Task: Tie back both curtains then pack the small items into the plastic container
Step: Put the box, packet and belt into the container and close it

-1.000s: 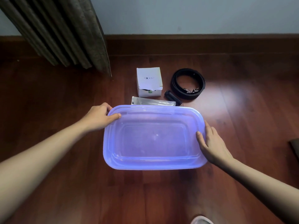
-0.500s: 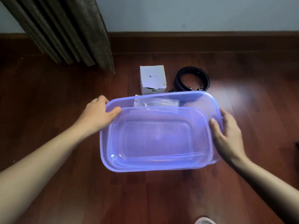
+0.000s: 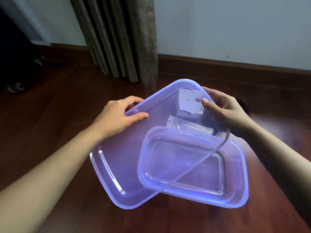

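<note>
The left hand (image 3: 116,118) grips the near-left edge of the lid (image 3: 127,162), thumb flat on top and fingers curled under the rim. The right hand (image 3: 225,108) pinches the far corner, thumb on top. The lid is translucent violet plastic, a thin rounded rectangle with a raised border, held tilted above the container (image 3: 232,182). The container, in the same glossy plastic, sits open on the red-brown wooden floor (image 3: 50,106). A white box (image 3: 190,105) and a clear packet (image 3: 188,128) show blurred through the lid. A pleated grey-brown curtain (image 3: 121,39) hangs behind.
</note>
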`<control>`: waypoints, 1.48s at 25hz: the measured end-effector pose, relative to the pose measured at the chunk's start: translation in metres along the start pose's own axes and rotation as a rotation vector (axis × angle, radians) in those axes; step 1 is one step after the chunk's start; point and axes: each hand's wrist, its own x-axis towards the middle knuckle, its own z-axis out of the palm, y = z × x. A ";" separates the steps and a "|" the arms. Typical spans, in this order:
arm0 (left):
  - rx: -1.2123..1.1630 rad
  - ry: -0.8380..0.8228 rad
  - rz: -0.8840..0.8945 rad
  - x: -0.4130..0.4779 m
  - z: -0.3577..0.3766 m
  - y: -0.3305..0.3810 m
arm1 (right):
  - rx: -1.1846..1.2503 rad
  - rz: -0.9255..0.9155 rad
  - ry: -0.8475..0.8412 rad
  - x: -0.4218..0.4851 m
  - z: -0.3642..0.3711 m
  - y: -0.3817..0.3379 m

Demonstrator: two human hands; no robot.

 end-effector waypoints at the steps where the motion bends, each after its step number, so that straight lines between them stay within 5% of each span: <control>1: -0.011 0.050 -0.023 -0.004 -0.008 -0.010 | -0.024 -0.015 -0.001 0.013 0.012 -0.003; 6: 0.059 0.302 -0.195 -0.027 -0.051 -0.079 | -0.424 -0.135 0.275 0.069 0.103 -0.012; 8: 0.024 0.354 -0.308 -0.034 -0.058 -0.110 | -0.454 -0.126 0.265 0.075 0.148 -0.009; 13: 0.061 0.275 -0.503 -0.044 -0.023 -0.179 | -0.785 -0.331 -0.094 0.066 0.251 0.033; 16: 0.085 0.211 -0.590 -0.043 0.009 -0.206 | -0.870 -0.250 -0.411 0.057 0.280 0.064; 23: 0.241 0.251 -0.671 -0.032 0.057 -0.206 | -1.077 -0.065 -0.586 0.066 0.296 0.087; 30: 0.208 0.286 -0.517 -0.032 0.068 -0.209 | -1.059 -0.057 -0.604 0.066 0.295 0.084; 37: 0.019 0.440 -0.125 0.017 0.077 -0.111 | -0.839 -0.266 -0.115 0.081 0.181 0.059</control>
